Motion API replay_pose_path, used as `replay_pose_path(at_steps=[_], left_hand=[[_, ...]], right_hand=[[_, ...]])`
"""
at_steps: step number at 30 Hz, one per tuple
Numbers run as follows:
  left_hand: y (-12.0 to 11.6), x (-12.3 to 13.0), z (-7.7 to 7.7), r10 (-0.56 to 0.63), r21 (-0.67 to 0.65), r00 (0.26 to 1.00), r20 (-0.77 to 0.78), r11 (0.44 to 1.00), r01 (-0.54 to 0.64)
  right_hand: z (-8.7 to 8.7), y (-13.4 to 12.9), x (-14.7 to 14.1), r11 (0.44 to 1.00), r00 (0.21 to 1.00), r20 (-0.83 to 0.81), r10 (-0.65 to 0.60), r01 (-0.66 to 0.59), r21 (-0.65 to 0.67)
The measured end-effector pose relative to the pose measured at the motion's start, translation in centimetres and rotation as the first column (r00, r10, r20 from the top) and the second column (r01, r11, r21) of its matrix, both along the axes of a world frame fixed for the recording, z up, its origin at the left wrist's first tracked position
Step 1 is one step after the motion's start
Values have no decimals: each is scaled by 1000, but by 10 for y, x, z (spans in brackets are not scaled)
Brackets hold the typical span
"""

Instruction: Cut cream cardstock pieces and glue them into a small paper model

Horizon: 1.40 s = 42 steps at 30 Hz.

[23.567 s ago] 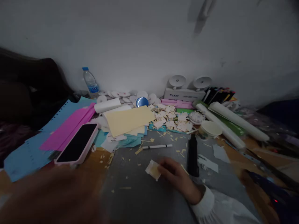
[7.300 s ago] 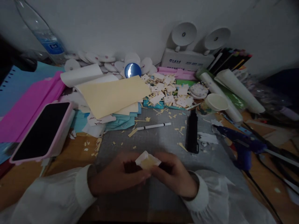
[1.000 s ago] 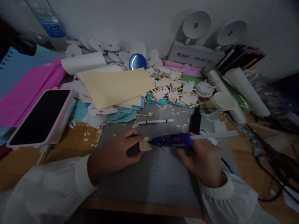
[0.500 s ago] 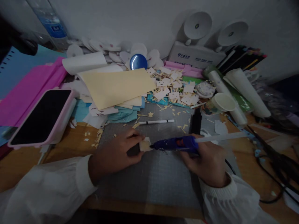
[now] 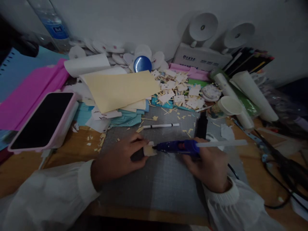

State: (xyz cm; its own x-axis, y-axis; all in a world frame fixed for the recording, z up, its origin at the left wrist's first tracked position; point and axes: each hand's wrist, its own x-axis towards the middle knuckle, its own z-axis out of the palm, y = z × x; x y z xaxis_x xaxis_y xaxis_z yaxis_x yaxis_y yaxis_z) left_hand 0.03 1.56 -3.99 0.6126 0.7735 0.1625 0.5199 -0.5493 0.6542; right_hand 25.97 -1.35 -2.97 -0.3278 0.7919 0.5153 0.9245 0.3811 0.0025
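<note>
My right hand (image 5: 208, 165) is wrapped round a blue glue gun (image 5: 176, 147), with a long translucent glue stick (image 5: 223, 143) jutting from its back end. The gun's dark nozzle points left and meets a small cream paper piece (image 5: 149, 150); whether it touches is hard to tell. My left hand (image 5: 121, 157) pinches that piece by its left edge between thumb and fingers, low over the grey cutting mat (image 5: 149, 189). Just beyond lies a white pen with black bands (image 5: 161, 126). Any glue on the piece is too small to make out.
A heap of small white paper figures (image 5: 176, 88) lies behind the mat, beside a cream sheet (image 5: 122, 88). On the left rests a phone in a pink case (image 5: 43, 120). A paper cup (image 5: 227, 107), scissors (image 5: 286, 163) and a cable are at the right.
My right hand has shifted the glue gun slightly left, so its nozzle is now over the paper piece rather than at its right edge. My left hand stays put.
</note>
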Motion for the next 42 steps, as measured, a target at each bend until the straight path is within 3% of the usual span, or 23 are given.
replay_pose_path(at_steps=[8, 29, 42], left_hand=[[0, 0, -2, -3, 4, 1000, 0, 1000, 3], [0, -1, -1, -2, -29, 1000, -11, 1000, 2], [1, 1, -1, 0, 18, 1000, 1, 1000, 0]], right_hand=[[-4, 1, 0, 996, 998, -11, -61, 61, 62], [7, 0, 5, 995, 996, -19, 82, -83, -52], [3, 1, 4, 996, 996, 14, 85, -85, 8]])
